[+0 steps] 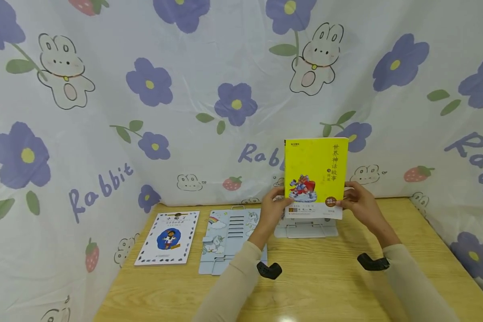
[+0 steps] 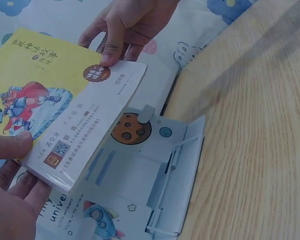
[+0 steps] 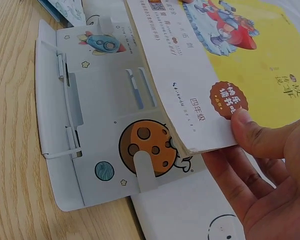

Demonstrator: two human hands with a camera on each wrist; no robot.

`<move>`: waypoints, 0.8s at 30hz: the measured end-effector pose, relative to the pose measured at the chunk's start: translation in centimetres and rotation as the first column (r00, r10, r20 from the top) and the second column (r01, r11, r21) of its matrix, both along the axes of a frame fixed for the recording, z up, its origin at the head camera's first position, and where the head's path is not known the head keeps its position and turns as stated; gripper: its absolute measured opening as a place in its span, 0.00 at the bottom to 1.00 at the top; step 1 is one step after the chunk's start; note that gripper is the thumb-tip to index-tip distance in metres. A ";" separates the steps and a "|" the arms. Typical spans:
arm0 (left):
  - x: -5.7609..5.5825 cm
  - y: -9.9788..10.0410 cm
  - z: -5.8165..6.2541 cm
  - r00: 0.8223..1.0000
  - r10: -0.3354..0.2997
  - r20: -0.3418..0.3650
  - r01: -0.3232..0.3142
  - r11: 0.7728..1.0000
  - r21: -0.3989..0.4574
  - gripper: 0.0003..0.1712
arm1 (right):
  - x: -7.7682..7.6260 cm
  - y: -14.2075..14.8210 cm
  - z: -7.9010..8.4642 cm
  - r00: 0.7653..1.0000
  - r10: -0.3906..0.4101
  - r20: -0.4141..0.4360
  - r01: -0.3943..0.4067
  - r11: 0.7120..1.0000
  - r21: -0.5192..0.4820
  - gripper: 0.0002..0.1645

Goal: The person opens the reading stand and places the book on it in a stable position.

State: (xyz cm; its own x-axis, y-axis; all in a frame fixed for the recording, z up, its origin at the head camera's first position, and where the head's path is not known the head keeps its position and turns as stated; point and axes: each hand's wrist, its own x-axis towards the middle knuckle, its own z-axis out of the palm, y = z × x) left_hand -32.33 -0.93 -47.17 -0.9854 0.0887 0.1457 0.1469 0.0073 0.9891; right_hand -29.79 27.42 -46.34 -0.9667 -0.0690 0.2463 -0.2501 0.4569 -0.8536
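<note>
A yellow book [image 1: 314, 172] with a white lower band is held up by its two sides, cover facing me. My left hand [image 1: 270, 210] pinches its lower left edge, thumb on the cover and fingers behind. On the opposite edge my right hand [image 1: 364, 208] grips it the same way, as the right wrist view shows. Behind and below the book stands a white book stand [image 2: 155, 165] with a planet and rocket print and a wire page holder at its front lip. In the wrist views the book's lower edge hangs apart from that lip.
Left of the hands, a light-blue book stand [image 1: 215, 241] with unicorn prints lies on the wooden table [image 1: 306, 281]. Farther left lies a white book [image 1: 167, 237] with a blue oval picture. A rabbit-and-flower cloth [image 1: 193, 67] hangs behind the table.
</note>
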 end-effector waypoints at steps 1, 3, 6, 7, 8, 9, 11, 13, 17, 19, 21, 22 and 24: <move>-0.1 -0.1 0.1 1.000 0.007 -0.009 -0.007 1.000 -0.014 0.20 | -0.1 -0.1 0.1 1.000 -0.005 -0.002 0.005 1.000 0.001 0.36; -0.3 -0.2 0.2 0.999 0.026 -0.023 -0.027 0.999 -0.040 0.20 | -0.4 -0.3 0.1 1.000 -0.020 -0.012 0.020 1.000 0.011 0.35; -0.7 -0.3 0.4 0.997 0.057 -0.059 -0.062 0.996 -0.071 0.20 | -0.8 -0.7 0.3 0.999 -0.042 -0.034 0.043 0.999 0.033 0.33; -0.7 -0.4 0.4 0.995 0.066 -0.069 -0.071 0.994 -0.077 0.20 | -0.9 -0.8 0.3 0.998 -0.046 -0.041 0.048 0.998 0.036 0.32; -0.8 -0.4 0.5 0.994 0.074 -0.074 -0.080 0.993 -0.081 0.19 | -1.1 -0.9 0.2 0.998 -0.050 -0.048 0.053 0.998 0.042 0.31; -0.9 -0.4 0.6 0.994 0.078 -0.078 -0.085 0.993 -0.083 0.19 | -1.3 -1.0 0.2 0.997 -0.054 -0.053 0.056 0.997 0.044 0.30; -1.0 -0.5 0.6 0.993 0.088 -0.078 -0.095 0.992 -0.086 0.18 | -1.6 -1.2 0.1 0.997 -0.060 -0.057 0.062 0.997 0.045 0.29; -1.1 -0.6 0.6 0.992 0.101 -0.076 -0.108 0.989 -0.096 0.17 | -1.9 -1.4 0.0 0.996 -0.066 -0.052 0.068 0.997 0.047 0.30; -1.4 -0.6 0.5 0.989 0.128 -0.079 -0.135 0.986 -0.101 0.16 | -2.6 -1.7 -0.3 0.995 -0.087 -0.044 0.089 0.995 0.051 0.29; -1.6 -0.6 0.5 0.987 0.137 -0.081 -0.145 0.985 -0.099 0.15 | -2.8 -1.9 -0.5 0.994 -0.098 -0.047 0.101 0.994 0.051 0.28; -1.7 -0.6 0.5 0.986 0.145 -0.081 -0.153 0.983 -0.098 0.15 | -3.1 -2.1 -0.6 0.993 -0.110 -0.049 0.113 0.992 0.052 0.27; -1.7 -0.6 0.5 0.986 0.148 -0.080 -0.155 0.983 -0.096 0.14 | -3.2 -2.2 -0.6 0.992 -0.117 -0.050 0.120 0.991 0.052 0.26; -1.8 -0.6 0.6 0.985 0.153 -0.079 -0.160 0.982 -0.099 0.14 | -3.3 -2.3 -0.8 0.990 -0.131 -0.051 0.133 0.990 0.054 0.25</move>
State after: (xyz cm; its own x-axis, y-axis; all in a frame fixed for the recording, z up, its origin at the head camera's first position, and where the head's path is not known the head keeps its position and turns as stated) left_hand -34.15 -1.56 -46.60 -0.9758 -0.0473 0.2137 0.2055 0.1386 0.9688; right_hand -33.12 25.08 -47.09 -0.9557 0.0432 0.2911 -0.2238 0.5359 -0.8141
